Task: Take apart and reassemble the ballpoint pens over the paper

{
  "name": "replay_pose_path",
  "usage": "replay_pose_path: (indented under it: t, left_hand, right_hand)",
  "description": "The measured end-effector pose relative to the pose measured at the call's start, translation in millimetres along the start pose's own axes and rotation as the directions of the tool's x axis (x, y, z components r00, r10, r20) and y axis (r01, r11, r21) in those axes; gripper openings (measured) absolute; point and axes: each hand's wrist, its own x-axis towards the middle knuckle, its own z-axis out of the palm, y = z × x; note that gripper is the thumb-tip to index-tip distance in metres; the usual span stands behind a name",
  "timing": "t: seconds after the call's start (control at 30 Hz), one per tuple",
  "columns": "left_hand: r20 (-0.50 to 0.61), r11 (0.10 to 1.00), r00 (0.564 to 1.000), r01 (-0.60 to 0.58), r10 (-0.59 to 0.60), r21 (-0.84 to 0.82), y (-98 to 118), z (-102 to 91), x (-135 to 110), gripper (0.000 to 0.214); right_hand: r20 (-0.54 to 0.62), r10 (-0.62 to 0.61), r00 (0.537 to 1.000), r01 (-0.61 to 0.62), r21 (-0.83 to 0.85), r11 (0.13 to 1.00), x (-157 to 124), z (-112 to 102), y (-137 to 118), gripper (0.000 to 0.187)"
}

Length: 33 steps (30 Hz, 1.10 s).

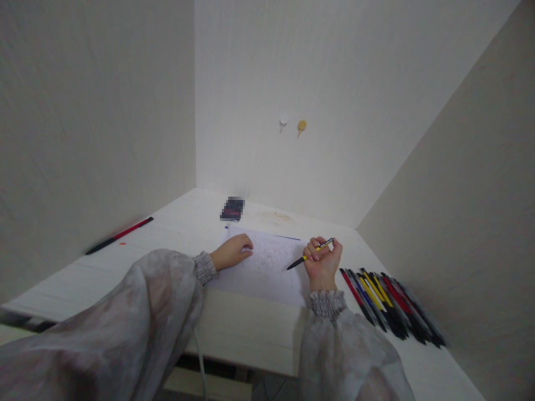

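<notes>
A white sheet of paper (267, 267) with faint scribbles lies on the pale wooden table (179, 228). My left hand (232, 252) rests on the sheet's left edge, palm down with the fingers curled loosely, holding nothing. My right hand (322, 263) is closed around a yellow and black pen (310, 254), whose tip points down-left and sits just above or on the paper. Both arms wear grey-white gathered sleeves.
A row of several red, blue, yellow and black pens (390, 303) lies to the right of my right hand. A red and black pen (120, 235) lies at the far left by the wall. A dark blurred object (232, 209) sits behind the paper. Two hooks (292, 125) are on the wall.
</notes>
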Motion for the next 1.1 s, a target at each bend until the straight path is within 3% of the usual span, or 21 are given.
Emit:
replay_pose_path:
  t: [0.53, 0.8, 1.1]
  left_hand:
    - [0.024, 1.0, 1.0, -0.001, 0.0, 0.012, 1.0, -2.4, -0.3, 0.009]
    - [0.019, 1.0, 1.0, -0.013, 0.012, 0.028, 0.7, -1.3, -0.3, 0.01]
    - [0.017, 1.0, 1.0, -0.015, 0.015, 0.02, -1.8, -0.2, -0.3, 0.01]
  right_hand:
    - [0.005, 0.002, 1.0, -0.002, -0.039, 0.999, -0.9, 4.1, -2.5, 0.031]
    - [0.074, 0.007, 0.997, -0.003, -0.063, 0.998, -0.5, 0.6, -7.0, 0.027]
    - [0.032, 0.009, 0.999, -0.006, -0.068, 0.998, 3.1, -1.0, -8.3, 0.03]
